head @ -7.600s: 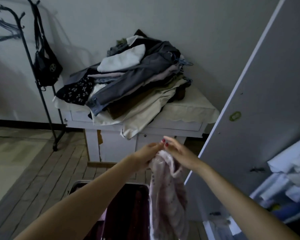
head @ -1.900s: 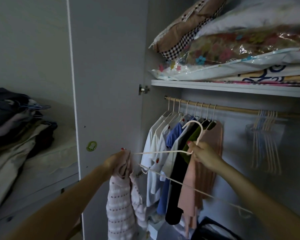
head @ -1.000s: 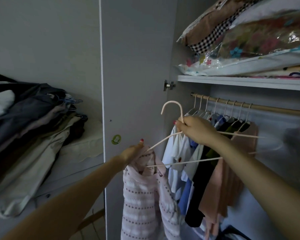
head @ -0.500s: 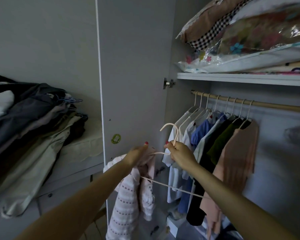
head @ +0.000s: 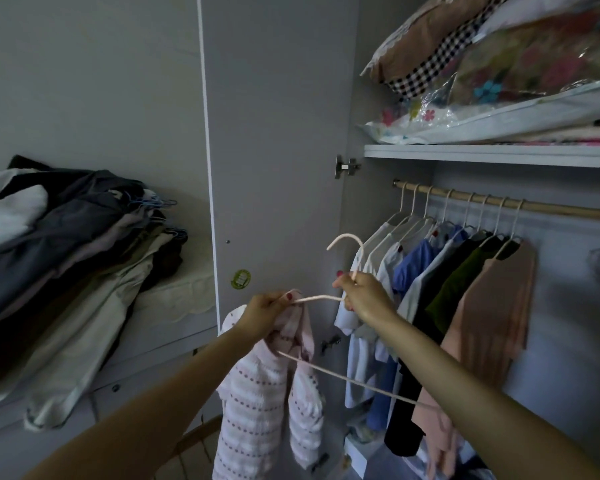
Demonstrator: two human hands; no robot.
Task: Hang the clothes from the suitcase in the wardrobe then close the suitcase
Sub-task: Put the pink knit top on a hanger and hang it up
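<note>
1. While the left hand [head: 264,315] bunched the top of a pale pink knitted garment with rows of darker dots [head: 257,403], its grip was curled tight round the fabric, and the rest of the garment hung straight down in front of the open grey wardrobe door [head: 278,133].
2. The right hand [head: 364,294] had its grip closed round the neck of a thin pale pink hanger [head: 347,244], just below the hook, which pointed upward.
3. One arm of the hanger ran leftward into the fabric at the left hand; the lower bar slanted down to the right beneath the right forearm.
4. Behind the hands, a wooden rail [head: 499,202] under a white shelf [head: 492,155] carried a row of hung clothes [head: 447,289] in white, blue, black, dark green and peach.
5. Bagged bedding and pillows [head: 499,74] lay stacked on that shelf.
6. To the left, a heap of folded dark and beige clothes [head: 66,254] covered a white counter [head: 174,327], spilling over its front edge.
7. The suitcase was out of view.
</note>
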